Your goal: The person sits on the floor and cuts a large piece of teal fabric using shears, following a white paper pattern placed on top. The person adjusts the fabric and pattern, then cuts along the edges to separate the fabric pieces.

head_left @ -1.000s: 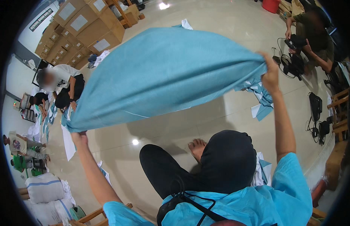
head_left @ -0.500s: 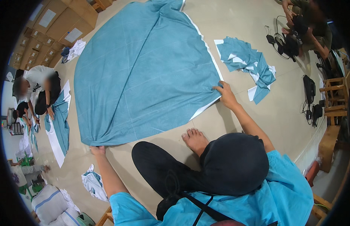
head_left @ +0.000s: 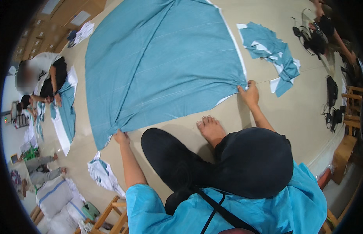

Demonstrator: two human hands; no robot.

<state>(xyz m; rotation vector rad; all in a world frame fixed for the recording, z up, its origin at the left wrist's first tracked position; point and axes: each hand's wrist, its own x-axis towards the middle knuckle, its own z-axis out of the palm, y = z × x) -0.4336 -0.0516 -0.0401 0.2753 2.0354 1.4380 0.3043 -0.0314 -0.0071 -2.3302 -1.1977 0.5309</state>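
Note:
A large teal fabric sheet (head_left: 181, 66) with a white right edge spreads over the floor in front of me. Long diagonal folds run across it from the far side to its near left part. My left hand (head_left: 121, 137) pinches the near edge, where the cloth gathers into creases and a corner hangs out to the left. At the near right corner, my right hand (head_left: 249, 93) grips the sheet between thumb and fingers, bunching it slightly. My bare foot (head_left: 211, 129) rests on the floor just short of the near edge, between the two hands.
Teal and white fabric scraps (head_left: 273, 54) lie to the right, a white-and-teal bundle (head_left: 103, 171) at near left. Another person (head_left: 44, 74) bends over cloth pieces at left. Cardboard boxes (head_left: 68, 13) stand far left; black bags and cables (head_left: 332, 91) line the right side.
My left hand has shifted right and farther away along the near edge, drawing the cloth into new creases. My right hand still grips its corner; the whole view has shifted somewhat.

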